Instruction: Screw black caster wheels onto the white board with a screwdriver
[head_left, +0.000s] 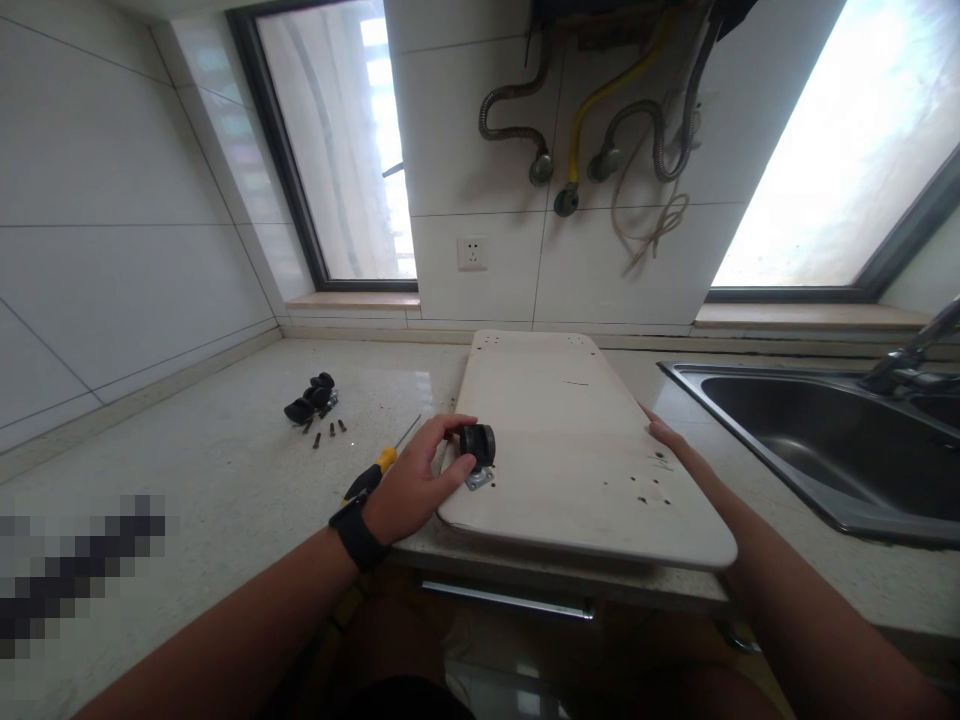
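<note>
My left hand (420,480) is closed around a black caster wheel (478,445), thumb on its near side. The caster's metal plate (478,479) rests on the front left corner of a white board (555,450) with small holes near its corners. At the board's right edge, my right hand (664,432) grips the side, its fingers partly hidden. Beside my left wrist lies a yellow and black screwdriver (385,460), its shaft pointing away from me. Farther left, several black casters (307,402) sit in a cluster, with several screws (331,430) scattered close by.
The board lies on a pale speckled countertop (240,470), near its front edge. A steel sink (787,440) with a faucet (911,350) is set into the counter at the right. On the back wall are a socket (472,253), flexible hoses (502,130) and a yellow pipe (592,100).
</note>
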